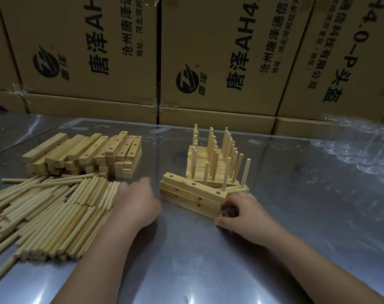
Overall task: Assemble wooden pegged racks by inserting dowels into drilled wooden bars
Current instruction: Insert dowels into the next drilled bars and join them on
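Observation:
A small stack of drilled wooden bars [187, 195] lies at an angle in the middle of the metal table [208, 260]. My right hand [241, 213] grips its near end, with fingers curled round the bar ends. My left hand [136, 202] reaches onto the right edge of a big pile of loose dowels [44, 213]; its fingertips are hidden, so I cannot tell whether it holds one. Just behind the stack stand finished racks [215, 163] with upright dowels, packed side by side.
A heap of several more drilled bars [88, 154] sits at the back left, behind the dowels. Printed cardboard boxes [208, 62] wall off the far side of the table. Crumpled clear plastic wrap [362, 148] lies at the right.

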